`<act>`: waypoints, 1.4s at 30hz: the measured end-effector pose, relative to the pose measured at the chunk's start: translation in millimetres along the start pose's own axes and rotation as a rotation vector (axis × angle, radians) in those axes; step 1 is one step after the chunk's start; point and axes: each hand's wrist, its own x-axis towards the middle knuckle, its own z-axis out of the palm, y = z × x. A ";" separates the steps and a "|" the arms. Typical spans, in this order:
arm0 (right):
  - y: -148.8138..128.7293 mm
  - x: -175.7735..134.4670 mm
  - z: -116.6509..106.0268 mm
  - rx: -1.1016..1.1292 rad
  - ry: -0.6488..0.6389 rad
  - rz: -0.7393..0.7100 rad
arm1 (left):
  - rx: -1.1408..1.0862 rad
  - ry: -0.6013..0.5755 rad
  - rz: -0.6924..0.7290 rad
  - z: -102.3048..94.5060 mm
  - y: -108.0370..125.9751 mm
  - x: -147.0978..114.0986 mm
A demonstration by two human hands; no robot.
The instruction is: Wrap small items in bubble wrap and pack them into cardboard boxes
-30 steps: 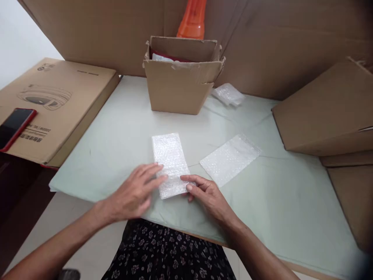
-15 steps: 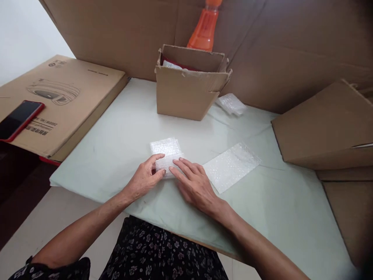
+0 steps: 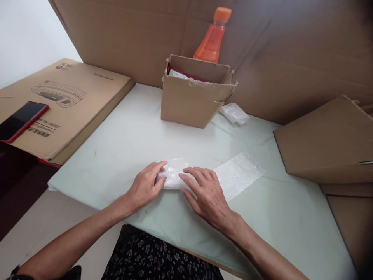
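Note:
A folded piece of bubble wrap (image 3: pixel 174 174) lies on the table in front of me. My left hand (image 3: pixel 148 182) is at its left end, fingertips above and thumb below, gripping that edge. Over the right end is my right hand (image 3: pixel 206 191), its fingers stretched out and resting on the wrap, thumb held apart. Beside that hand, partly under it, lies a flat bubble wrap sheet (image 3: pixel 241 175).
A cardboard box (image 3: pixel 189 103) stands at the back of the pale green tabletop (image 3: pixel 116 155), an orange bottle (image 3: pixel 210 41) behind it. More bubble wrap (image 3: pixel 234 113) lies to its right. At left, a phone (image 3: pixel 23 120) rests on a flat carton (image 3: pixel 96 89). Another carton (image 3: pixel 326 144) is at right.
The upper flap of the bubble wrap has come down, so the piece now looks lower and wider. My right hand has shifted slightly right and its thumb has spread away. The view has tilted up.

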 end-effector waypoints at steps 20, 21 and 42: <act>28.5 1.9 -15.9 1.002 -0.241 0.334 | -0.681 -0.065 -0.327 23.2 39.4 -14.3; 31.8 2.5 -16.1 1.071 -0.284 0.329 | -0.668 -0.093 -0.311 24.8 42.0 -13.0; 61.6 -16.1 -16.7 1.114 0.101 0.512 | -0.402 -0.449 -0.079 21.6 59.1 65.5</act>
